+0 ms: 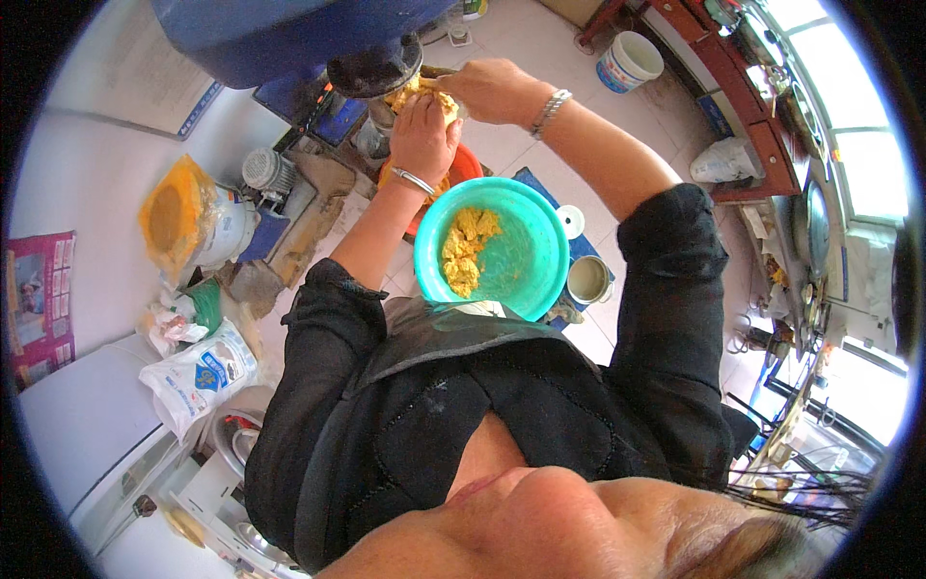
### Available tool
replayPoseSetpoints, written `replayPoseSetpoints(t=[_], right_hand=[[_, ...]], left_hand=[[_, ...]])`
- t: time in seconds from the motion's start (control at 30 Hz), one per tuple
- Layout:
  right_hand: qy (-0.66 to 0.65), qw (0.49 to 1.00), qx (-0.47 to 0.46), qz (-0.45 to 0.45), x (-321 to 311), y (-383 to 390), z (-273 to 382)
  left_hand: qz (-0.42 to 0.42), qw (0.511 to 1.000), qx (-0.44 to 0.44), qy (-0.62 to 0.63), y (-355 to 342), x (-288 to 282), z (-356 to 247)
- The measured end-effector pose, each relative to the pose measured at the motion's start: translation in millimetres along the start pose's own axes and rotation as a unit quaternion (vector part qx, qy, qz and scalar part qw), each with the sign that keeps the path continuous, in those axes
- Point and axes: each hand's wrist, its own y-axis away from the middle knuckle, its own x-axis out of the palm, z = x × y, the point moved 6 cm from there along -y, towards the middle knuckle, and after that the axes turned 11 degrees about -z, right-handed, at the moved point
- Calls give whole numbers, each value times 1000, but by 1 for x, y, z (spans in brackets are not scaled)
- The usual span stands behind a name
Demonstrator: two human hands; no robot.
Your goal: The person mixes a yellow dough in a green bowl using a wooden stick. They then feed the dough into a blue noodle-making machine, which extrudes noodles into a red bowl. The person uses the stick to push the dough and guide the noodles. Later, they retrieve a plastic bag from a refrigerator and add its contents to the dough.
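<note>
Face (526,516) nearest; green basin (531,241) partly hides red basin (467,164); pot (586,280), white bucket (627,66) right.

We count one left hand (422,141) and one right hand (497,92), one blue machine (289,43), one turquoise basin (535,241), one red basin (469,162), two white buckets (629,60), one small metal pail (586,280), one motor (267,170) and one pink poster (40,299). We see two white sacks (204,376), one per side. Lumps of yellow dough (467,247) merge in the turquoise basin, so we cannot number them.
</note>
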Motion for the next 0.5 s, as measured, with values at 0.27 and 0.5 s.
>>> replayPoseSetpoints(t=[0.27,0.5], right_hand=[[-37,994,103,-8,-45,39,-12],[-82,991,108,16,-17,27,-9]], left_hand=[[24,998,-27,43,-3,-7,2],[98,995,-5,29,23,-44,-44]])
